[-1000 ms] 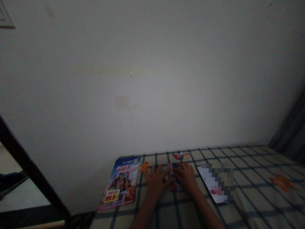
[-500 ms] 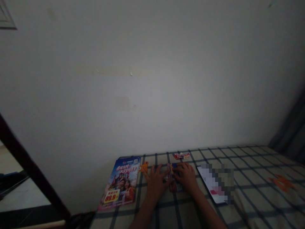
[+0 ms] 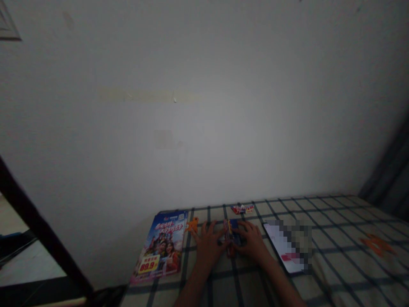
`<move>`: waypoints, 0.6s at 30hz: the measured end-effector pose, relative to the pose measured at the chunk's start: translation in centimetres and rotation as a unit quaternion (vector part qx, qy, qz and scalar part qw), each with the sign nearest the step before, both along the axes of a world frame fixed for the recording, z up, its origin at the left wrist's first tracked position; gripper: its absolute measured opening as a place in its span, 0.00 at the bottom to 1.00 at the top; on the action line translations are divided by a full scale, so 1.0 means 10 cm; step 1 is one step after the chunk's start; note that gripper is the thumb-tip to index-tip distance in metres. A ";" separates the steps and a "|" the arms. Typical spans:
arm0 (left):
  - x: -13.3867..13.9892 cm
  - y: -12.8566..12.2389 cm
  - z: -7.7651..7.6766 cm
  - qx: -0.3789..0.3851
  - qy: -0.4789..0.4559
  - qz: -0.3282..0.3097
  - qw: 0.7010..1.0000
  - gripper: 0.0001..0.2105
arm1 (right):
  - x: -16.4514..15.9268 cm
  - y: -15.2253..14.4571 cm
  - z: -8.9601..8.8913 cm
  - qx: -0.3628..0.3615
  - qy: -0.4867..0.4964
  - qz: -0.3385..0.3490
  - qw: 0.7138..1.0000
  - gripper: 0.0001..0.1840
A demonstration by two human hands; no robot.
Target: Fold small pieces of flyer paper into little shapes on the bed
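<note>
Between my hands lies a small folded printed paper (image 3: 231, 228), blue and red, flat on the checked cloth. My left hand (image 3: 209, 245) grips its left edge with thumb and forefinger, the other fingers spread on the cloth. From the right, my right hand (image 3: 252, 241) presses on it with thumb and fingertips, curved round its right side. Part of the paper is hidden under the fingers. A little beyond it sits a small torn-looking scrap of printed paper (image 3: 243, 209).
A colourful printed flyer (image 3: 166, 243) lies to the left. At the right rests a phone (image 3: 284, 247) with a lit, partly blurred screen. Checked cloth (image 3: 338, 238) with orange figures covers the surface, which meets a pale wall (image 3: 223, 128) at the back.
My right thumb has come down toward me along the paper, and the right fingers have shifted slightly. Less of the paper's near right part shows. My left hand stays nearly in place.
</note>
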State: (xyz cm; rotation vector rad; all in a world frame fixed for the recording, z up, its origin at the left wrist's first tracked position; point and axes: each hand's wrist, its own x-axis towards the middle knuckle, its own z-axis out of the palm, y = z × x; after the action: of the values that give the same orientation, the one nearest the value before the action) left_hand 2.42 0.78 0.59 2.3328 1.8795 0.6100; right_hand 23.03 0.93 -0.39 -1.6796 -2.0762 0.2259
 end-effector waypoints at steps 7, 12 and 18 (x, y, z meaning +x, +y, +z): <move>0.01 -0.01 0.04 -0.014 0.007 0.003 1.000 0.21 | 0.06 -0.17 -0.06 0.008 0.004 0.018 1.000 0.30; 0.01 -0.02 0.05 -0.017 0.005 0.006 1.000 0.22 | 0.06 -0.23 -0.07 0.008 0.008 0.014 1.000 0.30; -0.01 -0.02 0.07 -0.022 0.000 -0.002 1.000 0.22 | 0.04 -0.26 -0.06 0.016 0.006 0.018 1.000 0.28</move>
State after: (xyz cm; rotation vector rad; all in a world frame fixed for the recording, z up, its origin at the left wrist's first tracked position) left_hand 2.33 0.55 1.25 2.3101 1.8674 0.5612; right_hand 23.45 -1.70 -0.94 -1.6202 -2.0912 0.2139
